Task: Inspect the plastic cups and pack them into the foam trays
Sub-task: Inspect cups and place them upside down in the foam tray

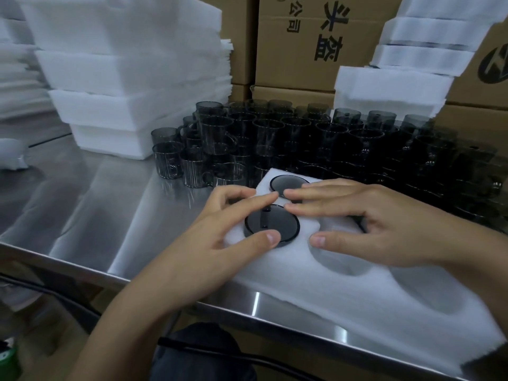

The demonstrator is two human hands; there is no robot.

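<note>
Left hand (pixel 217 232) and right hand (pixel 376 215) press spread fingers (pixel 316 209) over two cups (pixel 270 224) in the foam tray (pixel 330 292). The tray overhangs the counter's (pixel 110 210) near edge and could tip.

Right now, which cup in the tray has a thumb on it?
The nearer cup: the left hand rests its thumb on it. The right hand touches the farther cup with a fingertip.

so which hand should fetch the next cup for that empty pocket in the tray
Right, probably. The right hand rests beside the empty pocket, with loose cups standing just behind it. The left hand touches a seated cup on the other side of the foam tray.
</note>
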